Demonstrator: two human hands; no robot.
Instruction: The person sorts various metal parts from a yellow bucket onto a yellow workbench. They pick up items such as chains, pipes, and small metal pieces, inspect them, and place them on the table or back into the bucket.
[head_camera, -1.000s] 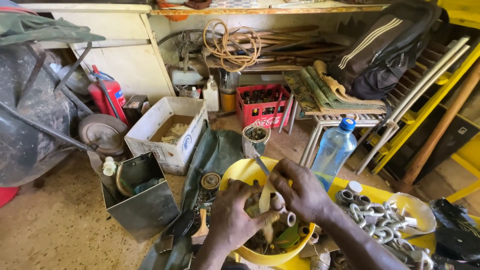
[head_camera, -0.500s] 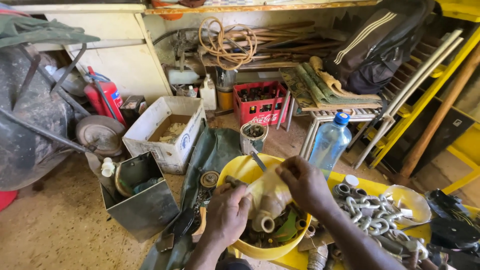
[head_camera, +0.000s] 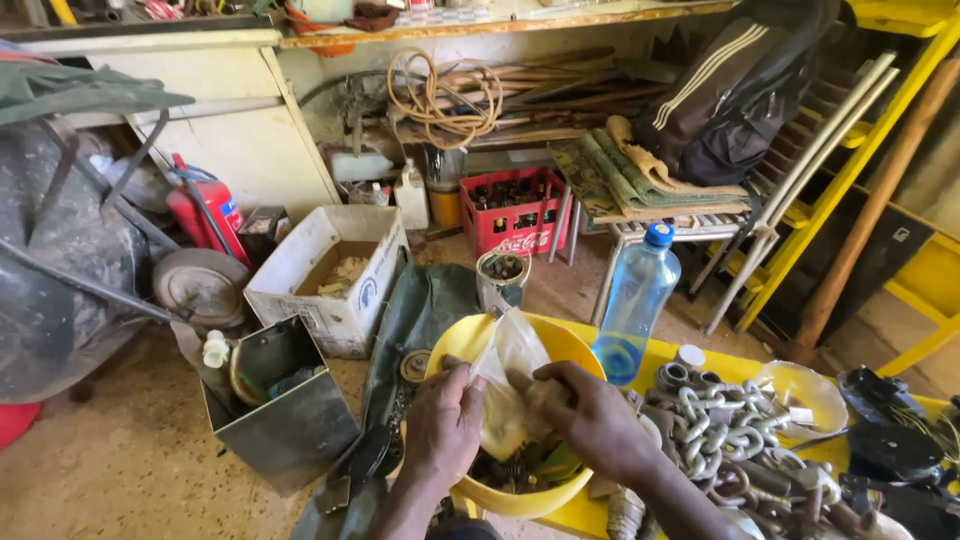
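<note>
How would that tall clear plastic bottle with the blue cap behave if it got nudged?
The tall clear plastic bottle looks nearly empty, so probably light. Being narrow and upright, it would likely tip easily, then roll across the yellow table.

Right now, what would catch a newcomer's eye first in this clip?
Both hands, left hand and right hand, hold a clear plastic bag over a yellow bowl at bottom centre. Beside it on the right lies a heap of chain, behind it a blue-capped bottle.
</note>
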